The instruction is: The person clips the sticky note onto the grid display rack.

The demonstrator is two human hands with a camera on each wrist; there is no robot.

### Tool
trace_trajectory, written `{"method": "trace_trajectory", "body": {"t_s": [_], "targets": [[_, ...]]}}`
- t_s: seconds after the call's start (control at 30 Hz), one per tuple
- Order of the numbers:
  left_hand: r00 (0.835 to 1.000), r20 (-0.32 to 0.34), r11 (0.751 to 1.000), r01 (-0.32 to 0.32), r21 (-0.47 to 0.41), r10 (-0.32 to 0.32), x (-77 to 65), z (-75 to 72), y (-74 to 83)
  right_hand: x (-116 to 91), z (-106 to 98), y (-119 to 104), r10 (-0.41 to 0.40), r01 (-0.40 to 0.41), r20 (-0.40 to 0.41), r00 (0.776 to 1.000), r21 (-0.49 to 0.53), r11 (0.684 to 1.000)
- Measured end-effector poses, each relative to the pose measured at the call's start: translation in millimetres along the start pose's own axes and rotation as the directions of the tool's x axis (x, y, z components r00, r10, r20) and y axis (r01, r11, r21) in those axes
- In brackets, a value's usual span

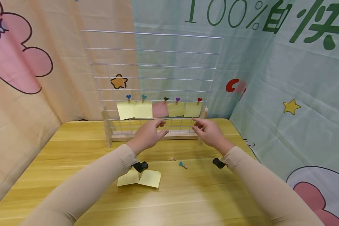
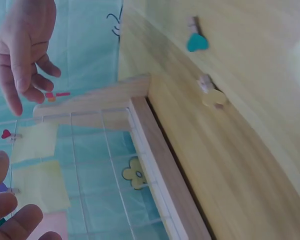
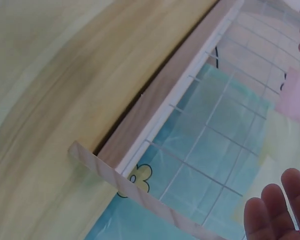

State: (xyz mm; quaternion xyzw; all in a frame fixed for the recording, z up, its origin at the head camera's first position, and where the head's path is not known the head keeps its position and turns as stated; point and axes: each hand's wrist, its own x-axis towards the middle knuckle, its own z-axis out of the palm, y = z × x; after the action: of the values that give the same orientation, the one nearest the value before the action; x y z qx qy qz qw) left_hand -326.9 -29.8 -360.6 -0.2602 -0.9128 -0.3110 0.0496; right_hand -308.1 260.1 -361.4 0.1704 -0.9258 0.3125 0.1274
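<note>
A white wire grid (image 1: pixel 158 66) stands upright in a wooden base (image 1: pixel 158 137). Several sticky notes hang in a row low on it, yellow ones (image 1: pixel 126 110) and a single pink one (image 1: pixel 160 110), held by small clips with coloured hearts (image 1: pixel 200 99). In front of the row is my left hand (image 1: pixel 150 133), fingers loosely bent and nothing in them. My right hand (image 1: pixel 210 131) is near the grid's right end, below the rightmost yellow note (image 1: pixel 193 110), also holding nothing. In the left wrist view, both hands' fingers appear beside the notes.
On the table (image 1: pixel 186 201) lie a teal heart clip (image 1: pixel 182 164) and a yellow-topped clip (image 2: pixel 213 95). Two yellow notes (image 1: pixel 150 179) lie side by side near my left wrist. Printed curtains (image 1: pixel 293 78) hang behind and beside the table.
</note>
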Motion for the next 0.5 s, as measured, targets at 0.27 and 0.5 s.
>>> {"method": "trace_trajectory", "body": {"t_s": [0.27, 0.5], "targets": [[0.995, 0.093, 0.999, 0.033, 0.027, -0.035, -30.2, -12.4, -23.6, -8.3, 10.9, 0.5, 0.025, -0.022, 0.134, 0.991, -0.026, 0.999], [0.986, 0.151, 0.997, 0.065, 0.033, -0.069, -54.8, -18.9, -46.1, -14.1, 21.7, 1.6, 0.047, -0.024, 0.266, 0.963, -0.088, 0.996]]}}
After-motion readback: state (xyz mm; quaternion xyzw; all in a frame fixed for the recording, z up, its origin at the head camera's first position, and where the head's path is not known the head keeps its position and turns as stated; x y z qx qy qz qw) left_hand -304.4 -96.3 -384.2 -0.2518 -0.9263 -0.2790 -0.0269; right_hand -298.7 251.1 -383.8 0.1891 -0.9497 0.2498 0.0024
